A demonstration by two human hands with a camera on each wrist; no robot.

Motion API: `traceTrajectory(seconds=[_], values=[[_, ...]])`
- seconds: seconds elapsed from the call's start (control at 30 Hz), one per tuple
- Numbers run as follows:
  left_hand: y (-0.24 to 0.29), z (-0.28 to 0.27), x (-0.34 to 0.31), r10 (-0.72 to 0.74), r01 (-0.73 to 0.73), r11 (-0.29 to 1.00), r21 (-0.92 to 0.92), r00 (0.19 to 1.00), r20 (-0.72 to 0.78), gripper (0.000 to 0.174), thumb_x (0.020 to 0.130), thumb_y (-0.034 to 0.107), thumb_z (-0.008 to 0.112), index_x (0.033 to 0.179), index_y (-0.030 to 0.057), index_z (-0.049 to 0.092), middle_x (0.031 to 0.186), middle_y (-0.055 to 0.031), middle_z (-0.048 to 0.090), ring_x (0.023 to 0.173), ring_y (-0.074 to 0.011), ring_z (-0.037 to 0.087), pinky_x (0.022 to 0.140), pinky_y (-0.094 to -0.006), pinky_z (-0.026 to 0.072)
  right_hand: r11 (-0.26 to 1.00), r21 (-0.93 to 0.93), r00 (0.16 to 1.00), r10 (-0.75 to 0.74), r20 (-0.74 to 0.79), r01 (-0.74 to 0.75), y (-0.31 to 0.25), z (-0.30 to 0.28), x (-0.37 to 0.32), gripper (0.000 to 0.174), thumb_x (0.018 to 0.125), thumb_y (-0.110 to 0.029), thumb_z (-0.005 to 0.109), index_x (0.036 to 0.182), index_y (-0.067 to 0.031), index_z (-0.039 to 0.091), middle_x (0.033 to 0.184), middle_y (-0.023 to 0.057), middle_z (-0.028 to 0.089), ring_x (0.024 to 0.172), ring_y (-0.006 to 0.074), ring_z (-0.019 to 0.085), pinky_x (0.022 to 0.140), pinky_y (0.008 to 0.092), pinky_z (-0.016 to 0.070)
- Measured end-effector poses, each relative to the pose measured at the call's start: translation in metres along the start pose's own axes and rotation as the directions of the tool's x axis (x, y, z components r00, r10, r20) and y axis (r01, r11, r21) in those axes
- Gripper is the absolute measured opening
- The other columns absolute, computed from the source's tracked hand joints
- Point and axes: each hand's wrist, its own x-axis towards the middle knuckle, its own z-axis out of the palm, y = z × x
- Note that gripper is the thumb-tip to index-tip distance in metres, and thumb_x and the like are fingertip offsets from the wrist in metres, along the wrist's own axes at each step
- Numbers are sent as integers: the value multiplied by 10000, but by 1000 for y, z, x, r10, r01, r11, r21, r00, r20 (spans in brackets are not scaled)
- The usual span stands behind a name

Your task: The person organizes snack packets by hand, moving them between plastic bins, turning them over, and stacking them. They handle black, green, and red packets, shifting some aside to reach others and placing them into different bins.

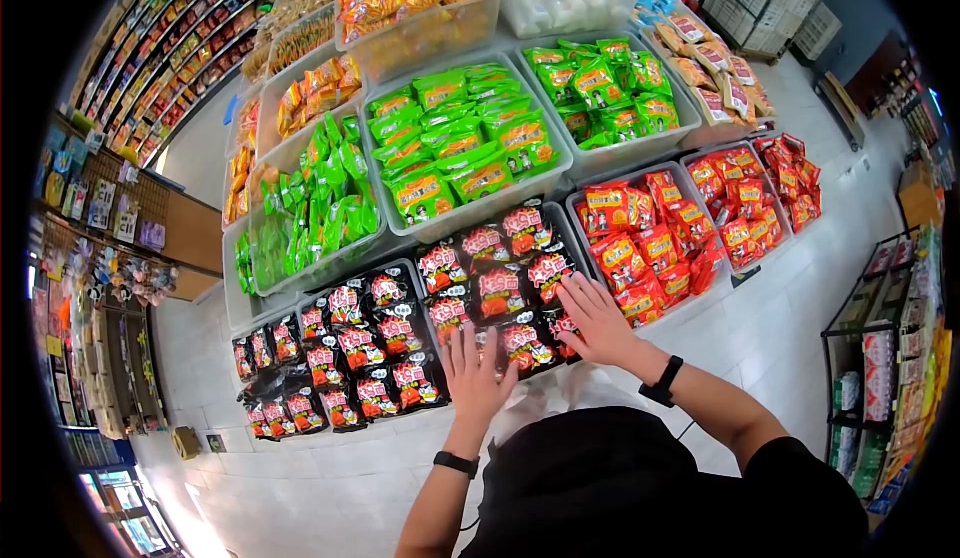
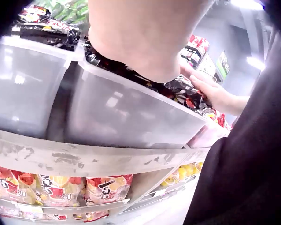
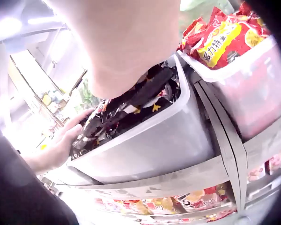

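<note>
Rows of black snack packets (image 1: 500, 290) with red-and-white lettering fill a clear plastic bin (image 3: 154, 147) at the front of the display. My left hand (image 1: 478, 376) rests on the packets by the bin's near left part, fingers spread and fairly straight. On the right part of the same bin, my right hand (image 1: 597, 323) touches the packets with its fingers extended. Neither hand grips a packet. In the left wrist view the base of the left hand (image 2: 140, 42) hides part of the packets; the right wrist view has the right hand (image 3: 122, 42) doing likewise.
More black packets (image 1: 360, 348) lie left of this bin, and red packets (image 1: 650, 243) fill bins to the right. Green packets (image 1: 460, 138) stand in bins behind. A shelf rail (image 2: 84, 157) runs below the bins, above bagged goods (image 2: 107, 187). A rack (image 1: 870, 358) stands at right.
</note>
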Motion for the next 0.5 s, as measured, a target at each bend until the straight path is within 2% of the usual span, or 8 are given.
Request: traceTrajectory(seconds=[0.13, 0.17, 0.2, 0.27, 0.37, 0.5], values=[[5, 8, -1, -142, 142, 990, 14, 990, -17, 668, 865, 409, 671, 1436, 107, 500, 1533, -228, 374, 1419, -442, 323, 1130, -581, 266, 991, -112, 997, 78, -5, -78, -12, 14, 1, 702, 922, -349, 614, 1473, 22, 386, 1546, 207, 367, 1454, 374, 308, 1170, 512, 236], [7, 9, -3, -185, 185, 982, 31, 983, 4, 682, 866, 419, 670, 1451, 120, 489, 1541, -229, 361, 1429, -440, 308, 1124, -593, 262, 990, -88, 993, 115, 12, -114, -16, 14, 2, 677, 944, -346, 569, 1467, 41, 382, 1554, 226, 341, 1455, 391, 295, 1180, 526, 215], [9, 6, -2, -200, 200, 980, 6, 979, 25, 699, 865, 440, 669, 1464, 134, 479, 1551, -232, 343, 1443, -436, 287, 1130, -613, 235, 986, -103, 990, 135, 49, -129, -17, 15, 2, 683, 937, -350, 573, 1469, 33, 383, 1559, 231, 329, 1462, 405, 271, 1183, 547, 189], [12, -6, -1, -175, 174, 985, 15, 983, 47, 714, 870, 468, 658, 1476, 144, 466, 1565, -222, 325, 1457, -427, 263, 1141, -628, 197, 979, -144, 989, 140, -44, -145, -19, 8, 5, 719, 904, -384, 609, 1467, 11, 400, 1576, 200, 318, 1467, 394, 265, 1178, 554, 186], [3, -6, 5, -56, 56, 998, -2, 998, 6, 727, 881, 511, 630, 1496, 170, 443, 1587, -192, 299, 1478, -413, 221, 1146, -650, 149, 996, -56, 995, 60, -77, -64, -15, 1, 20, 726, 912, -366, 604, 1465, 42, 372, 1575, 230, 296, 1454, 431, 266, 1173, 543, 205], [5, 1, 15, -137, 138, 989, 57, 990, -17, 718, 895, 555, 594, 1507, 216, 433, 1596, -189, 287, 1480, -440, 200, 1072, -748, 165, 995, -71, 997, 67, -25, -69, 2, 15, 37, 765, 929, -353, 594, 1497, 62, 295, 1566, 250, 294, 1459, 413, 264, 1167, 519, 230]])
